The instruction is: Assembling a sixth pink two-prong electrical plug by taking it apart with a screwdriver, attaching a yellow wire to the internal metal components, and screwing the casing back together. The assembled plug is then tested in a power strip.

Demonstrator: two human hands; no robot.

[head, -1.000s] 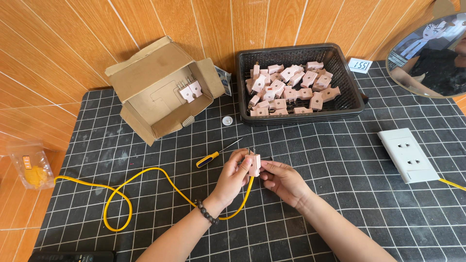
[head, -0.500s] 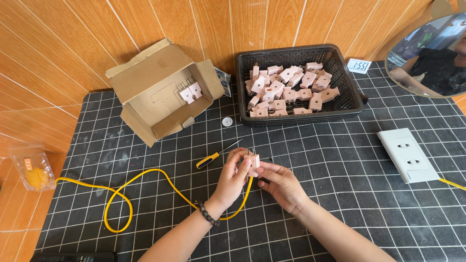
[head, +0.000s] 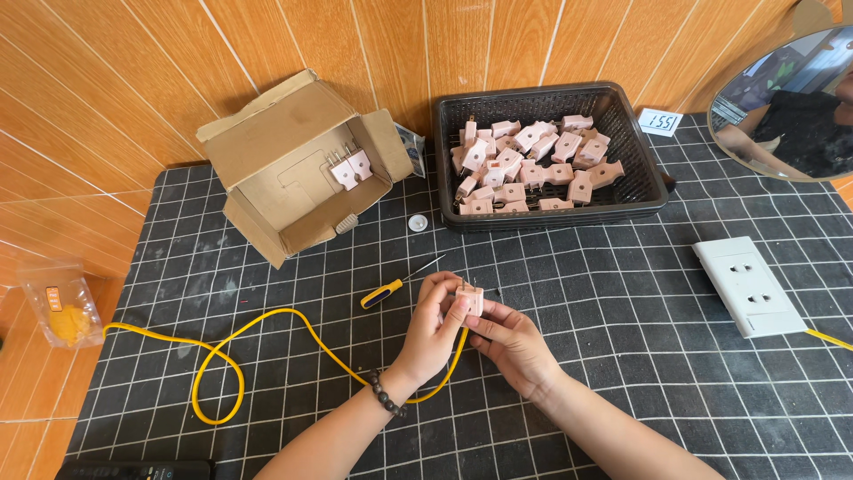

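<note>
Orange wood-panel wall behind, dark grid cutting mat point(head: 267, 267) as the work surface. Far left of the grip, off the mat, a small clear bag point(head: 62, 307) with something yellow inside. A yellow cable point(head: 222, 373) loops across the mat and runs under the hands up into the pink plug point(head: 469, 298), so the plug looks wired to it. Up-left of the grip, an open cardboard box point(head: 293, 169) lies on its side with two pink plugs inside, mouth toward the worker for easy reach. Just left of the grip, a yellow-handled screwdriver point(head: 395, 286) lies close by, tip pointing at the hands.

Left hand point(head: 431, 329), beaded bracelet on the wrist, has fingers curled and pinching the plug's left side. Right hand point(head: 511, 342) pinches from below and right, thumb and forefinger pressed on the body, prongs up. The plug sits between both hands, raised just off the mat, probably to steady it for fitting.

Above the grip, a small white cap point(head: 418, 222), then a black mesh basket point(head: 640, 191) heaped with like plugs. Right of the grip, a white wall socket point(head: 751, 284) lies flat. Far upper right, a round mirror point(head: 782, 98).
</note>
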